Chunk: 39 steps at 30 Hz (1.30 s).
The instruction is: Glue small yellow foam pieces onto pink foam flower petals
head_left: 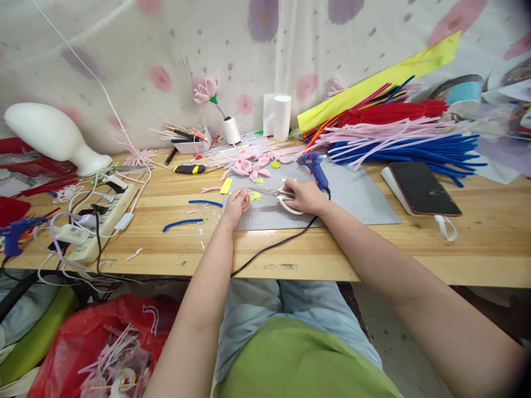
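My right hand grips the white handles of a pair of scissors, whose blades point left over the grey cutting mat. My left hand rests at the mat's left edge, fingers curled close to the scissor tips; what it pinches is too small to tell. Pink petal shapes lie just beyond the hands. A blue glue gun stands behind my right hand, its black cord running off the table's front edge.
Blue pipe cleaner pieces lie left of the mat. Bundles of blue, pink and red pipe cleaners fill the back right. A phone lies right, a power strip left, a red bag below.
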{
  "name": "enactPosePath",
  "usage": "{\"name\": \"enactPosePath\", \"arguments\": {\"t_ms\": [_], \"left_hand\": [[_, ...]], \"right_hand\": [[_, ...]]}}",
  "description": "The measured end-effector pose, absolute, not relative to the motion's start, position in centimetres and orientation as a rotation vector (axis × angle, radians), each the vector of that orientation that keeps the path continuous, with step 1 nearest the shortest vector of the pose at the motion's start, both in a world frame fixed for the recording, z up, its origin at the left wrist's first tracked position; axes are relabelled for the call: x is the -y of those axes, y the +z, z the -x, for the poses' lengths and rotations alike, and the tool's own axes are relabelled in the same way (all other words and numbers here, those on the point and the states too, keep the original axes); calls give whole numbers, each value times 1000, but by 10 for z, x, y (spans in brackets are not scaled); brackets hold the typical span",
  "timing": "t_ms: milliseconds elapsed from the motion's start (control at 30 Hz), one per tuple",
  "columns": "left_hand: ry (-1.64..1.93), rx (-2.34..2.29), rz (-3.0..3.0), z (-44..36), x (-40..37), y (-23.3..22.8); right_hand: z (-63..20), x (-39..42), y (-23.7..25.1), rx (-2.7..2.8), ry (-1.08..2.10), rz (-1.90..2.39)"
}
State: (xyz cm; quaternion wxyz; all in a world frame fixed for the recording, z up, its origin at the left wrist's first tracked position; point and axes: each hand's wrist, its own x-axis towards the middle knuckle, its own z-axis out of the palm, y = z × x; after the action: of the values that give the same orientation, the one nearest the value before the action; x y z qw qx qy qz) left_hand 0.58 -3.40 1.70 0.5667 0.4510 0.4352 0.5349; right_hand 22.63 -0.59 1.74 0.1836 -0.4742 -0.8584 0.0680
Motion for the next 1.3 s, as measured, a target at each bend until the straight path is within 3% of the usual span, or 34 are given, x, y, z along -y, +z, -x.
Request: {"name": "enactPosePath", "arguments": {"t_ms": [1300], "left_hand": [[1224,-713,-731,-3,36,21]], "right_hand": [[-220,13,21,2441,271,1214]]}}
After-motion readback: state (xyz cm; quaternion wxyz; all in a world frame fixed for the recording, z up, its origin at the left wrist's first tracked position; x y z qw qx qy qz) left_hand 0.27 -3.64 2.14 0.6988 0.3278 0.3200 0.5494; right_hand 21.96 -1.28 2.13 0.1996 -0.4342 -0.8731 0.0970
